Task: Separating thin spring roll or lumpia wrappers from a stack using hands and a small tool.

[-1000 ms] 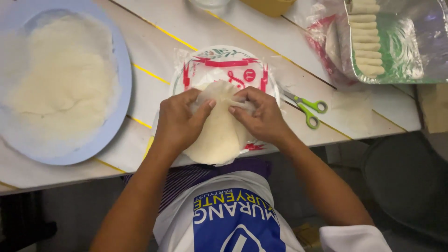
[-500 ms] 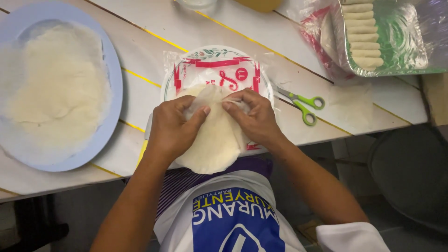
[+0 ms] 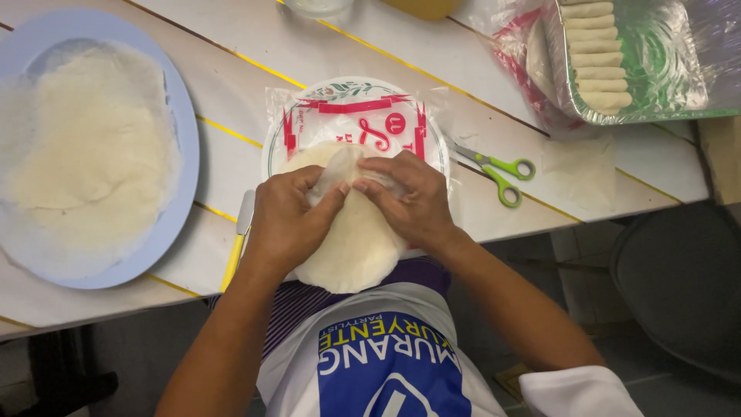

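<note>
Head view: left hand (image 3: 287,224) and right hand (image 3: 413,202) pinch a thin wrapper (image 3: 351,232), peeling at twelve o'clock; separating cleanly likely needs slow, even pulling.

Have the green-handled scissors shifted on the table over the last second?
No. The scissors lie just right of the wrapper packet, below the foil tray, same as before; only the camera shifted.

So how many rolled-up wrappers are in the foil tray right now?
6 rolls show, stacked in a column along the left side of the foil tray at top right; more may be cut off above.
</note>
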